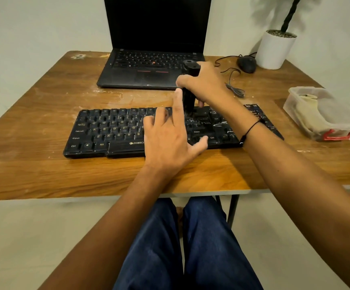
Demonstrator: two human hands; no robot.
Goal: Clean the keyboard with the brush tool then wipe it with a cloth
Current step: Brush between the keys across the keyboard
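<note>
Wooden bench (44, 170) carries an open black laptop (149, 65) at the back and a black keyboard (111, 132) in front, spacebar edge printed "ZEBRO…", rest hidden. Left hand (167, 139) lies flat, fingers spread, on the keys. Right hand (205, 84) grips the black brush tool (188, 95) upright, tip on the keyboard's right-centre keys.

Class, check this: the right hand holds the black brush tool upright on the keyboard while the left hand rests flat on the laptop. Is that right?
Not quite. The head view shows the left hand flat on the keyboard, not the laptop behind it. The right hand does hold the brush tool upright on the keyboard.
</note>
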